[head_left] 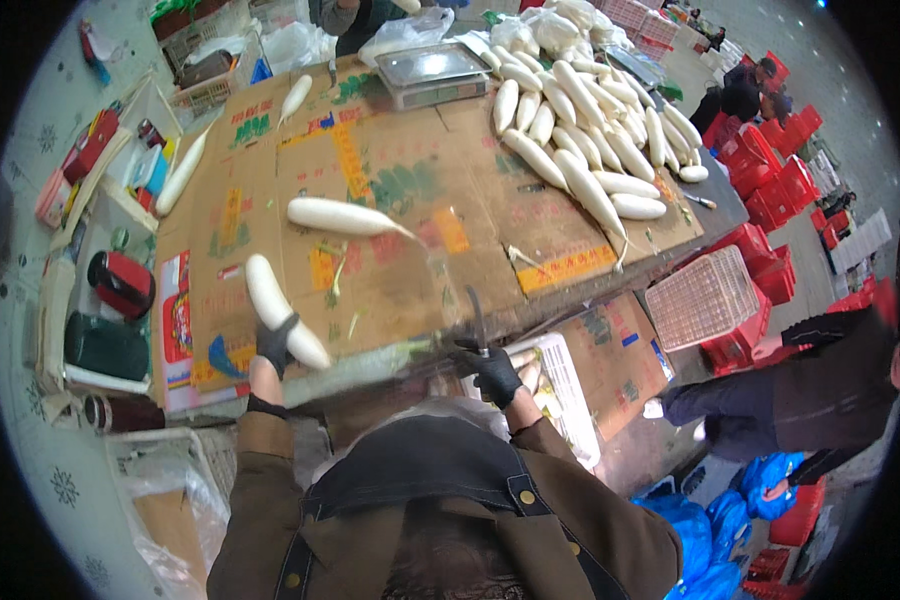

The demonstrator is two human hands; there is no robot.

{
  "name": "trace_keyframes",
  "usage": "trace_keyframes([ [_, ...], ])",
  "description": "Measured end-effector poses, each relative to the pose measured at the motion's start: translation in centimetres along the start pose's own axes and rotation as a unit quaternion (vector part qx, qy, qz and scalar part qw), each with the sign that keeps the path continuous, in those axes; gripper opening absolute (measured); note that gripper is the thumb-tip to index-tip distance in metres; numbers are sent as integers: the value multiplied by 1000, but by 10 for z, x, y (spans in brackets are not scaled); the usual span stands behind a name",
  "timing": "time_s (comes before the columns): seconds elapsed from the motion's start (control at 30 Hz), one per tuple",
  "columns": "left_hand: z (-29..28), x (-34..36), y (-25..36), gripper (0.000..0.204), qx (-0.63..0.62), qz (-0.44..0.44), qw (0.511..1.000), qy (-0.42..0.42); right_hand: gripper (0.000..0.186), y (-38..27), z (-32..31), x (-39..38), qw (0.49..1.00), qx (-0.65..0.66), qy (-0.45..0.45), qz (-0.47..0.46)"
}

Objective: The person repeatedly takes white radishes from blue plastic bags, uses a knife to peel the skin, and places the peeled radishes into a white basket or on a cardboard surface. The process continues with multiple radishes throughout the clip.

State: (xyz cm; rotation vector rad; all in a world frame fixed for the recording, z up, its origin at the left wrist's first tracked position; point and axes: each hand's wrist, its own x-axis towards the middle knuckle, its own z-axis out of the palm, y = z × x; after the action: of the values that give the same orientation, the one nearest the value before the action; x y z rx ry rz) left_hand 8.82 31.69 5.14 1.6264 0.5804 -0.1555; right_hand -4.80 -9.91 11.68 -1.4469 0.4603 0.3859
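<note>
A white daikon radish (266, 288) lies aslant near the table's front left, and my left hand (274, 343), in a black glove, is closed around its lower part. My right hand (492, 373), also gloved in black, grips a knife (476, 312) at the front edge, its dark, slim blade pointing up and away. Between and beyond the hands, another daikon (338, 215) rests on the cardboard (390, 290), its thin root tip toward the right. Leaf scraps (338, 275) are scattered nearby. Below my right hand sits a white crate (578, 400) with pale trimmings.
A large daikon pile (580, 110) covers the far right, beside a metal-topped scale (432, 66). Single daikons (295, 98) lie farther left. Bins holding a red-and-black container (120, 283) line the left side. At right are a pink basket (705, 298) and a person (800, 390).
</note>
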Motion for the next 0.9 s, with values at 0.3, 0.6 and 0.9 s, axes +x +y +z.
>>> trace_keyframes([
  [0.3,25,7,25,92,73,-13,994,84,50,-119,14,195,924,-307,-43,-225],
  [0.6,25,7,24,84,147,0,983,109,88,-153,90,312,795,-513,-145,-289],
  [0.9,13,35,52,60,-169,-17,985,1,46,-139,103,308,954,14,-266,140],
])
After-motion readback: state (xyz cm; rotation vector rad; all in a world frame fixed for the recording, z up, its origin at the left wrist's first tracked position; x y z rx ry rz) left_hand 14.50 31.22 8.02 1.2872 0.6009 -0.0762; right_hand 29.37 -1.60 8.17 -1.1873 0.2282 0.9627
